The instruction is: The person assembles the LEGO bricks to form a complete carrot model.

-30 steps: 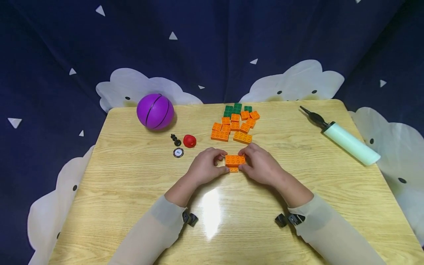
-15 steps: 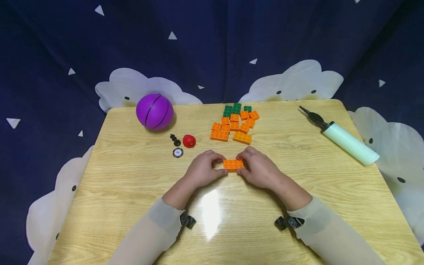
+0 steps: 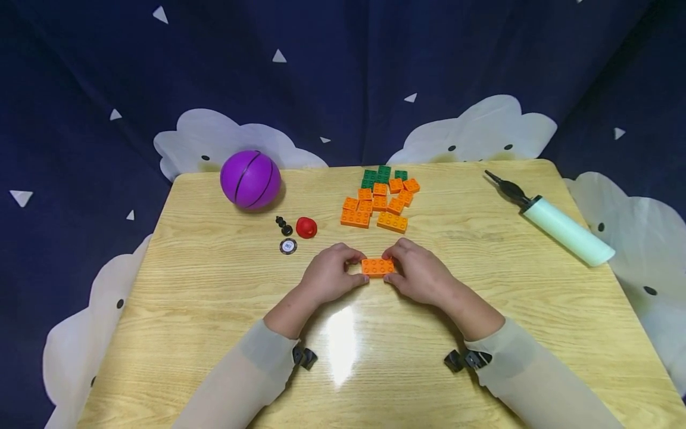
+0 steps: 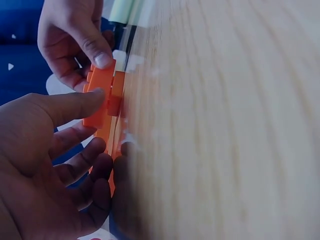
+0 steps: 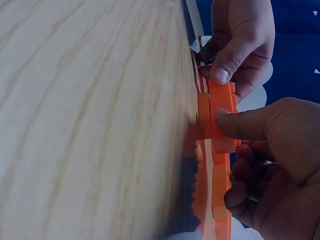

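A long orange toy building brick (image 3: 377, 267) is pinched at both ends, over the middle of the table. My left hand (image 3: 328, 274) grips its left end between thumb and fingers. At the right end, the thumb and fingers of my right hand (image 3: 420, 273) do the same. Beneath it sits a smaller orange brick (image 4: 118, 94) on the tabletop, also visible in the right wrist view as a short orange brick (image 5: 203, 115). A thin gap shows between the two bricks in the left wrist view. Whether they are fully joined, I cannot tell.
Several loose orange bricks (image 3: 380, 203) and green bricks (image 3: 383, 174) lie beyond my hands. Left of them are a red cap-shaped piece (image 3: 306, 227), a black chess pawn (image 3: 284, 226), a poker chip (image 3: 288, 246) and a purple ball (image 3: 250, 179). A hand pump (image 3: 568, 231) lies far right.
Both hands have drawn the long brick slightly toward me and left, over the small brick, which it now hides in the head view. In the last half second almost nothing has moved.
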A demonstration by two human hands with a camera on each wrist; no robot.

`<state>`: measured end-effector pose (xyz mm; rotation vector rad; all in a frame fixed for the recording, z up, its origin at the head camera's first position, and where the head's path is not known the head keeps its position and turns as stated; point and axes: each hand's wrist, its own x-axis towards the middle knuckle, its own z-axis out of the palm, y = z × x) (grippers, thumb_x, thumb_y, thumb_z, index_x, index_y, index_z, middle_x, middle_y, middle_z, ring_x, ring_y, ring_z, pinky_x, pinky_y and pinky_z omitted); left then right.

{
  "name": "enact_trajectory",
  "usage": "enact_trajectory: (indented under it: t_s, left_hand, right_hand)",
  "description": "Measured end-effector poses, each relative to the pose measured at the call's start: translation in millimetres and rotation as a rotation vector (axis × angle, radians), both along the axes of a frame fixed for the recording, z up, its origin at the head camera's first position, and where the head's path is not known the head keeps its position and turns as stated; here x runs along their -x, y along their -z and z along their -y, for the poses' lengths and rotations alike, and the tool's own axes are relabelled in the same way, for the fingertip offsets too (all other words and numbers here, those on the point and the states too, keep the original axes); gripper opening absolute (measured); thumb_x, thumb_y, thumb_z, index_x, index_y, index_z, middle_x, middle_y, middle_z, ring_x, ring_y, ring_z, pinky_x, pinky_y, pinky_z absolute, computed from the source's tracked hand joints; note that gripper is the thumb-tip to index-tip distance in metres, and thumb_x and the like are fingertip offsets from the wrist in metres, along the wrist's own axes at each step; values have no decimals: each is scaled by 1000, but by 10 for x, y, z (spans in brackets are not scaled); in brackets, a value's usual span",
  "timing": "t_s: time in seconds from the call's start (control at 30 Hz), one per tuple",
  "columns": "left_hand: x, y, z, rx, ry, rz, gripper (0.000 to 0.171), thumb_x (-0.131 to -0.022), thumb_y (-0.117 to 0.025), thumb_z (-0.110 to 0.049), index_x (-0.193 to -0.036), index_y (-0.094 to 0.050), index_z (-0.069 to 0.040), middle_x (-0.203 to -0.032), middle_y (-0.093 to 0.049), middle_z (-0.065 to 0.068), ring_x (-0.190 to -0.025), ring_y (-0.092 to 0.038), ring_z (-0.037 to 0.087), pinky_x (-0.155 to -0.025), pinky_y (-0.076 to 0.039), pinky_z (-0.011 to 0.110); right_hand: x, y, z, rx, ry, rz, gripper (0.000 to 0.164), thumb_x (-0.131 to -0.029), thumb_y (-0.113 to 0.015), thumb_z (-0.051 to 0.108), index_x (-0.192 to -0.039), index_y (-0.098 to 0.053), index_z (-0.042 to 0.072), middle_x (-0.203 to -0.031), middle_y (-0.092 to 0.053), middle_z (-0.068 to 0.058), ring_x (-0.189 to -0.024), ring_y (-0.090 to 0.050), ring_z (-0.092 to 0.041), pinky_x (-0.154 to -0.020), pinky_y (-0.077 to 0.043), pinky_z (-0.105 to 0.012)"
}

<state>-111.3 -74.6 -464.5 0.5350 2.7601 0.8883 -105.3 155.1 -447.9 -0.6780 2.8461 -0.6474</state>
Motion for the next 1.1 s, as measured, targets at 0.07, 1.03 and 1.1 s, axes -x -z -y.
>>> enact_trajectory:
  t_s: [0.07,1.03,1.1]
  left_hand:
    - [4,-3,-6,4,-2,6,41,-83,-87,-38,-119,-77,-20,-103,-67,-5,-89,-60,14,-82,-51,34]
    - [34,-9,-28,10,3,64,42,-84,-86,-39,-120,-74,-21,-101,-65,-3,-89,-58,14,-81,-50,35]
    - [33,-2,-31,7,2,60,42,-84,-86,-39,-120,-74,-21,-102,-65,-3,-90,-59,14,-82,-51,35]
  right_hand:
    - [6,5,-6,3,-5,-7,38,-89,-83,24,-119,-71,6,-108,-63,-5,-90,-59,-22,-86,-53,-41]
    - [200,134,-308,143,-12,108,31,-92,-79,13,-120,-69,7,-87,-59,2,-78,-53,-17,-75,-46,-37]
    - [224,144,-323,145,-6,94,28,-94,-76,13,-120,-69,7,-87,-59,3,-79,-54,-17,-76,-47,-37]
